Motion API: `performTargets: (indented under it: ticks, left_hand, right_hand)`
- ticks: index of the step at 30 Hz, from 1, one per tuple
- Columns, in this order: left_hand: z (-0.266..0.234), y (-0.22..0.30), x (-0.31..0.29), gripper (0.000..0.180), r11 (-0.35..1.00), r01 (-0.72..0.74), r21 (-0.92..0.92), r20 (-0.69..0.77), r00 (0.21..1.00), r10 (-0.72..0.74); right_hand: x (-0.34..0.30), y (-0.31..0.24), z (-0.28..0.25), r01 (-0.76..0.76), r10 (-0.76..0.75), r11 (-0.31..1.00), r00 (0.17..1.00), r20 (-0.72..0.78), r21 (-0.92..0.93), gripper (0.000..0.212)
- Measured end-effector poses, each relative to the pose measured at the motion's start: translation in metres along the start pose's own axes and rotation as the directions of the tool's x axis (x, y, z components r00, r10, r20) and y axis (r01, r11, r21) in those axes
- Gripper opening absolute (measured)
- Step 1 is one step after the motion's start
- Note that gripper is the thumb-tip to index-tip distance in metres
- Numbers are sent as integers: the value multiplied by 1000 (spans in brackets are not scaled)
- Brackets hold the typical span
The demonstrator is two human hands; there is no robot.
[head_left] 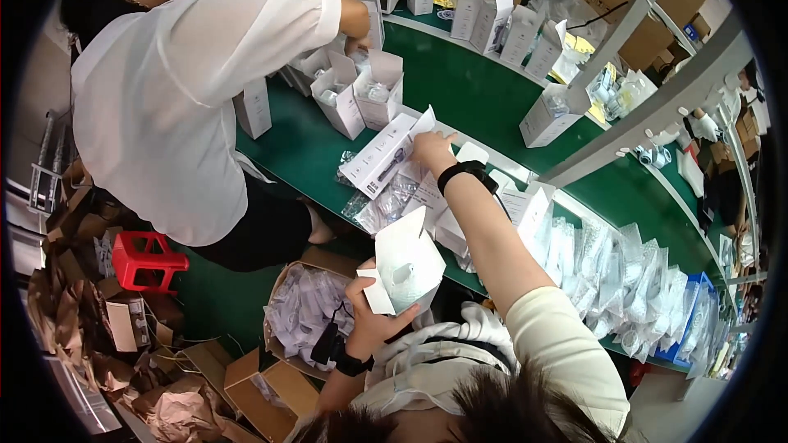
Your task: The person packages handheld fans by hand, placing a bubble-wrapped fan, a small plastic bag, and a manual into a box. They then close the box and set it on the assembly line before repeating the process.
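My left hand (373,320) grips an open white carton (423,267) from its left side, with the flaps up and a white bubble-wrapped item inside. Over the table, my right hand (432,150) is at the flap end of a tilted white printed box (379,157). Its fingers are curled against that box and partly hidden. Clear plastic-wrapped packets (390,201) lie under and beside the printed box. More white boxes (525,205) stand near my right forearm.
A co-worker in a white shirt (189,98) reaches into open filled boxes (377,94) at the far left. Bubble-wrapped items (624,271) line the table at right, beside a blue bin (698,312). A carton of packets (308,312), a red stool (148,261) and a metal post (624,131) stand nearby.
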State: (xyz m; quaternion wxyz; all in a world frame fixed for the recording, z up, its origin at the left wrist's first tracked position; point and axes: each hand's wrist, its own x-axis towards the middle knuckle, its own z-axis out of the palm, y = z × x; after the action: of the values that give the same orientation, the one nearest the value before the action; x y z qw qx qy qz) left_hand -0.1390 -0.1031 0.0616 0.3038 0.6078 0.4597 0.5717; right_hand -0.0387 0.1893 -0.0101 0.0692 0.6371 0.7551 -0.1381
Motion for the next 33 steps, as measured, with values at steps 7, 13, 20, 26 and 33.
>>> performTargets:
  ticks: [7,13,20,26,33]
  left_hand:
    - [-14,-16,9,73,997,56,47,-25,998,-55]
    - [-4,-23,18,73,995,77,-68,-3,997,-78]
    - [5,-25,25,73,991,77,-107,25,997,-75]
    - [25,-10,36,70,944,139,-298,148,984,-98]
    - [99,24,59,66,886,167,-434,395,919,20]
  right_hand:
    - [20,10,18,-39,39,994,999,3,98,22]
    - [22,27,14,153,-140,983,983,-119,107,21]
    - [16,33,-20,127,-101,806,992,-77,578,17]
    - [-30,62,-76,250,-19,522,959,-282,816,15]
    - [-248,162,-153,577,338,280,688,-642,767,24]
